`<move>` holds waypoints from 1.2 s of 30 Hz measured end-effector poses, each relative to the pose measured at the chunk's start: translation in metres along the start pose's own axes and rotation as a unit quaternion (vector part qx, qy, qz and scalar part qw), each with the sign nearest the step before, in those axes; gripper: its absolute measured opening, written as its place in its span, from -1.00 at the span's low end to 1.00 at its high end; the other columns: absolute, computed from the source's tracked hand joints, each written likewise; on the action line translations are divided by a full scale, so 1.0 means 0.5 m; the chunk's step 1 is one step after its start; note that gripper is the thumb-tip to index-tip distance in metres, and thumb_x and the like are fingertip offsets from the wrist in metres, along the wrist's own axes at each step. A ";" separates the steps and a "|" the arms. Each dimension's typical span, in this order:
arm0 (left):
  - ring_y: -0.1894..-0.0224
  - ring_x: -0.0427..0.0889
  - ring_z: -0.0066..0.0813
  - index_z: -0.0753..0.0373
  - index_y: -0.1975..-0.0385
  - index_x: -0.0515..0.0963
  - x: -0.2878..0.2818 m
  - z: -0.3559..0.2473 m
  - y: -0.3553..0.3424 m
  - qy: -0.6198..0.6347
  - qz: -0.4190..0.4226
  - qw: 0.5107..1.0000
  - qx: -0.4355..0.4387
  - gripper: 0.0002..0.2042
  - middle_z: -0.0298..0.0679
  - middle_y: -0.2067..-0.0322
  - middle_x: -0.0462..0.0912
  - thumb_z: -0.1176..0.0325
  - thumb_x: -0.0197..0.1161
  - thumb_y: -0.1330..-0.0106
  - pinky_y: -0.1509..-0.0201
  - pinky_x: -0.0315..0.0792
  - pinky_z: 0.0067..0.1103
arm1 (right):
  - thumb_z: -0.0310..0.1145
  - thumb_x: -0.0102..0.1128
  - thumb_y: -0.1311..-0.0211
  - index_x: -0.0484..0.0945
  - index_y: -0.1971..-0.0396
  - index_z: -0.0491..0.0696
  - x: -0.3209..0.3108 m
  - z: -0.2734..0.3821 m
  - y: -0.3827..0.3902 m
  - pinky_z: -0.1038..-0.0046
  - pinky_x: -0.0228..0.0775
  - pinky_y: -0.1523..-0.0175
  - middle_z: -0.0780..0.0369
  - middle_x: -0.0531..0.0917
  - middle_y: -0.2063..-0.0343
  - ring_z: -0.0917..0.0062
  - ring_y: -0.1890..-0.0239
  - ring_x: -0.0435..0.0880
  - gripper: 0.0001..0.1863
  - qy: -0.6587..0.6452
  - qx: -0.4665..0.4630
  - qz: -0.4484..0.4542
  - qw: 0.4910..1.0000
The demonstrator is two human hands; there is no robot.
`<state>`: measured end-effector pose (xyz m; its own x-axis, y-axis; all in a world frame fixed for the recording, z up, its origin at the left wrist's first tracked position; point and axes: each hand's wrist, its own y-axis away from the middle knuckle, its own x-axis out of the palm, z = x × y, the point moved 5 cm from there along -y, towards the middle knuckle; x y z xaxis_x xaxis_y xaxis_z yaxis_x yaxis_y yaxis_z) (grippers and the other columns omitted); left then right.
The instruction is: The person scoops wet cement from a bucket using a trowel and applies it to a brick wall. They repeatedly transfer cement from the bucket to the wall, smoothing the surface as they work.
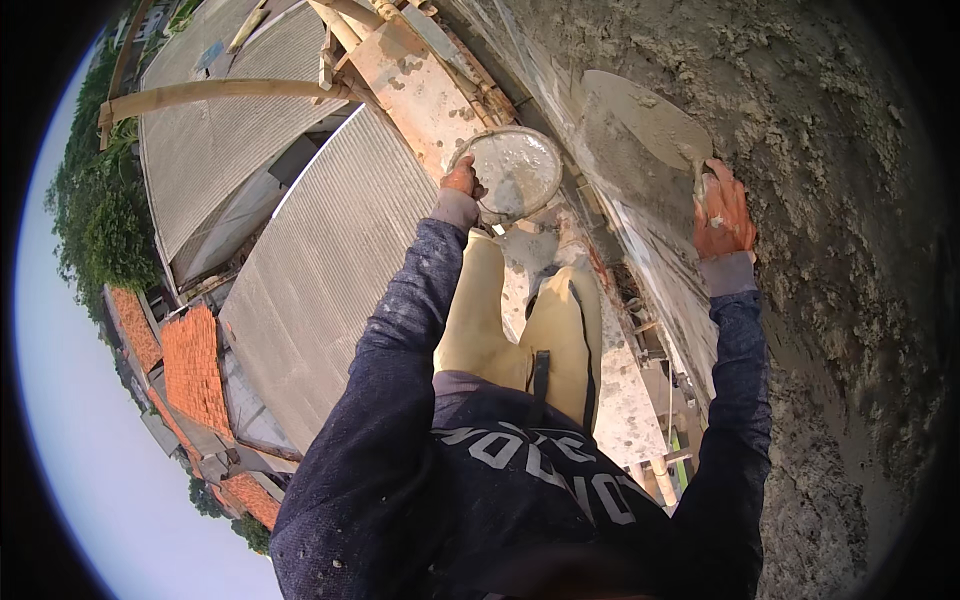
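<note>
My left hand (461, 181), in an orange glove, grips the rim of a round metal pan (512, 172) smeared with wet grey mortar, held out in front of my legs. My right hand (722, 213), also gloved in orange, is closed on the handle of a flat plastering trowel (640, 118). The trowel blade is coated with mortar and lies against the rough grey plastered wall (830, 200) on my right. Both sleeves are dark blue and dusted with cement.
I stand on a narrow plank scaffold (620, 380) high beside the wall. Corrugated metal roofs (320, 270) and orange tiled roofs (195, 365) lie far below on the left. A bamboo pole (220, 92) crosses at the top left, with trees (100, 220) beyond.
</note>
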<state>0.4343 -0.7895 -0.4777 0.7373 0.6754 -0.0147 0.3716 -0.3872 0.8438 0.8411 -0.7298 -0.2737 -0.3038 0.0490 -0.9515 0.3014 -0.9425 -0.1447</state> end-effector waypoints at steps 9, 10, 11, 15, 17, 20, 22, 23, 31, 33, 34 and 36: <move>0.68 0.31 -0.45 0.20 0.49 0.45 -0.103 0.204 0.011 -0.012 -0.089 0.996 -0.031 -0.68 -0.38 0.71 0.29 0.07 0.22 -0.30 0.18 0.52 -0.29 | -0.50 0.07 -0.12 0.48 0.04 -0.06 0.013 -0.013 0.001 0.36 0.55 -0.05 0.33 0.41 -0.19 0.30 -0.10 0.48 -0.65 0.006 -0.004 0.029 1.000; 0.67 0.33 -0.44 0.21 0.48 0.46 -0.121 0.230 0.006 -0.019 -0.081 0.996 -0.031 -0.67 -0.36 0.71 0.31 0.05 0.21 -0.30 0.18 0.52 -0.30 | -0.50 0.07 -0.13 0.48 0.04 -0.06 0.014 -0.015 0.000 0.35 0.55 -0.05 0.34 0.42 -0.18 0.31 -0.10 0.49 -0.65 -0.008 -0.009 0.028 1.000; 0.66 0.35 -0.43 0.22 0.47 0.47 -0.140 0.251 0.000 -0.023 -0.073 0.997 -0.029 -0.65 -0.35 0.70 0.34 0.03 0.21 -0.30 0.18 0.51 -0.30 | -0.51 0.07 -0.12 0.48 0.03 -0.05 0.014 -0.018 -0.001 0.34 0.54 -0.06 0.32 0.42 -0.18 0.30 -0.09 0.49 -0.64 -0.002 -0.007 0.027 1.000; 0.27 0.54 -0.21 0.33 0.14 0.48 -0.223 0.334 -0.029 -0.042 -0.117 0.989 -0.079 -0.54 -0.21 0.35 0.51 -0.01 0.23 -0.26 0.03 0.43 -0.31 | -0.45 0.12 -0.16 0.45 -0.02 -0.08 0.015 -0.016 0.000 0.28 0.52 -0.04 0.21 0.45 -0.15 0.23 -0.07 0.51 -0.62 0.009 -0.028 0.025 0.999; 0.32 0.52 -0.26 0.26 0.25 0.49 -0.249 0.361 -0.035 -0.062 -0.118 0.988 -0.082 -0.58 -0.24 0.43 0.52 -0.04 0.24 -0.24 0.08 0.41 -0.32 | -0.46 0.16 -0.15 0.44 -0.02 -0.10 0.015 -0.011 0.000 0.25 0.51 -0.04 0.18 0.44 -0.14 0.20 -0.06 0.51 -0.61 0.018 -0.031 0.033 0.999; 0.26 0.58 -0.10 0.30 0.09 0.51 -0.278 0.390 -0.044 -0.126 -0.162 0.976 -0.074 -0.43 -0.05 0.36 0.63 -0.17 0.06 -0.28 0.09 0.41 -0.20 | -0.54 0.17 -0.10 0.44 0.01 -0.13 0.008 -0.002 -0.005 0.25 0.47 -0.08 0.20 0.43 -0.16 0.20 -0.07 0.50 -0.61 0.043 -0.031 0.043 0.998; 0.05 0.57 -0.06 0.29 -0.11 0.38 -0.298 0.430 -0.061 -0.033 -0.172 0.976 -0.126 -0.39 -0.01 0.12 0.62 -0.14 0.06 -0.29 -0.03 0.40 -0.28 | -0.54 0.19 -0.11 0.44 0.03 -0.16 0.005 0.008 -0.008 0.25 0.46 -0.08 0.19 0.43 -0.15 0.18 -0.06 0.50 -0.62 0.064 -0.060 0.046 0.995; 0.01 0.57 -0.05 0.28 -0.15 0.35 -0.312 0.454 -0.076 -0.020 -0.177 0.974 -0.143 -0.40 0.00 0.08 0.60 -0.10 0.09 -0.29 -0.07 0.40 -0.29 | -0.55 0.19 -0.11 0.44 0.04 -0.16 0.004 0.010 -0.010 0.23 0.45 -0.08 0.13 0.45 -0.14 0.15 -0.06 0.50 -0.64 0.074 -0.057 0.047 0.994; -0.21 0.44 -0.13 0.13 -0.35 0.10 -0.459 0.667 -0.293 -0.495 -0.044 0.867 -0.026 0.06 -0.01 -0.09 0.51 0.25 0.62 0.25 -0.23 0.38 -0.41 | -0.51 0.18 -0.19 0.42 0.00 -0.17 0.001 0.019 -0.012 0.18 0.38 -0.16 0.06 0.47 -0.10 0.11 -0.10 0.49 -0.64 0.080 -0.147 0.000 0.986; -0.21 0.44 -0.16 0.11 -0.36 0.08 -0.475 0.699 -0.298 -0.473 -0.050 0.879 -0.019 0.14 -0.04 -0.10 0.51 0.25 0.67 0.33 -0.24 0.39 -0.43 | -0.49 0.17 -0.21 0.43 0.00 -0.16 0.002 0.013 -0.011 0.20 0.39 -0.15 0.08 0.48 -0.09 0.13 -0.10 0.50 -0.65 0.085 -0.144 0.007 0.986; -0.20 0.45 -0.19 0.10 -0.36 0.08 -0.474 0.706 -0.292 -0.483 -0.051 0.874 -0.013 0.13 -0.08 -0.11 0.51 0.23 0.67 0.31 -0.25 0.38 -0.43 | -0.48 0.17 -0.21 0.43 0.00 -0.15 0.001 0.012 -0.011 0.21 0.39 -0.15 0.09 0.48 -0.08 0.14 -0.09 0.51 -0.65 0.090 -0.150 0.002 0.985; -0.18 0.47 -0.24 0.07 -0.36 0.09 -0.467 0.709 -0.272 -0.503 -0.052 0.863 -0.001 0.11 -0.16 -0.13 0.51 0.20 0.66 0.29 -0.26 0.36 -0.42 | -0.46 0.16 -0.23 0.44 0.00 -0.14 0.001 0.005 -0.008 0.23 0.40 -0.14 0.11 0.49 -0.08 0.17 -0.09 0.51 -0.67 0.083 -0.143 -0.002 0.986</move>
<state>0.4114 -1.1169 -0.7793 0.8162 -0.1807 -0.5488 0.4658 -0.3563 0.8100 0.8377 -0.7266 -0.2727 -0.1605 0.1293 -0.9785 0.5500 -0.8115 -0.1975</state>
